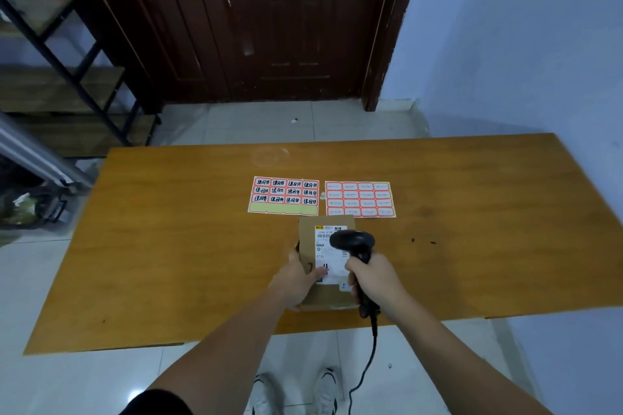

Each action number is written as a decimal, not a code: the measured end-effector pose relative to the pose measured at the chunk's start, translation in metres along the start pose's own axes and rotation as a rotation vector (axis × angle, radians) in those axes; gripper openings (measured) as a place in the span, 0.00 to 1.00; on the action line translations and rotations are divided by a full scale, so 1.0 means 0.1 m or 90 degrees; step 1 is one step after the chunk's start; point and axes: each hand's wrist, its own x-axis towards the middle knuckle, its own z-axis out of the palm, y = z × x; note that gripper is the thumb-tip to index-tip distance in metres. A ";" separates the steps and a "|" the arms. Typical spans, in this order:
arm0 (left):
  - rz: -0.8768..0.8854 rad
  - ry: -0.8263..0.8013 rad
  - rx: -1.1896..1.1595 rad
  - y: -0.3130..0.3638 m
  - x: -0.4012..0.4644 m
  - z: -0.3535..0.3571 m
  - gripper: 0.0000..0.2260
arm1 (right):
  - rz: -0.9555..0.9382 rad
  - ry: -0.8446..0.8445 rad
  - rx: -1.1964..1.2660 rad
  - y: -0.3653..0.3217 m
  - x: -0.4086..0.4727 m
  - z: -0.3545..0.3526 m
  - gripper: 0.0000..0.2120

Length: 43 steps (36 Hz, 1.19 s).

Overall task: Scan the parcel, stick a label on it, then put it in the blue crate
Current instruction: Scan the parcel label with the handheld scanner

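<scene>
Parcel (325, 263) flat on the table (168, 246), near the front edge, pinned under the left hand's fingers (315, 276) at its left side. Scanner (354, 246) gripped in the right hand (374, 280), head poised over the parcel's shipping slip (328, 248), just beyond the left fingertips. Cord (365, 367) trailing down off the front edge. Two label sheets past the fingers, side by side: one (284, 195) left, one (360, 199) right, just behind the parcel.

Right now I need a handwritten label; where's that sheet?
The handwritten sheet lies mid-table, just beyond the parcel, left of the printed sheet.
</scene>
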 end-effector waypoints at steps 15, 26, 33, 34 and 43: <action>-0.018 -0.016 -0.023 0.05 -0.06 -0.02 0.38 | -0.016 0.043 -0.046 -0.12 0.05 0.16 0.05; -0.032 -0.014 -0.033 0.05 -0.03 -0.01 0.38 | 0.006 0.021 -0.020 -0.14 0.03 0.17 0.07; -0.027 -0.023 -0.041 0.03 -0.02 -0.03 0.39 | 0.007 0.021 -0.026 -0.17 0.04 0.12 0.07; -0.027 -0.021 -0.042 0.03 -0.02 -0.03 0.39 | 0.007 0.020 -0.028 -0.17 0.04 0.11 0.07; -0.022 -0.011 -0.029 0.00 0.01 -0.01 0.39 | 0.033 0.014 -0.009 -0.15 0.04 0.09 0.07</action>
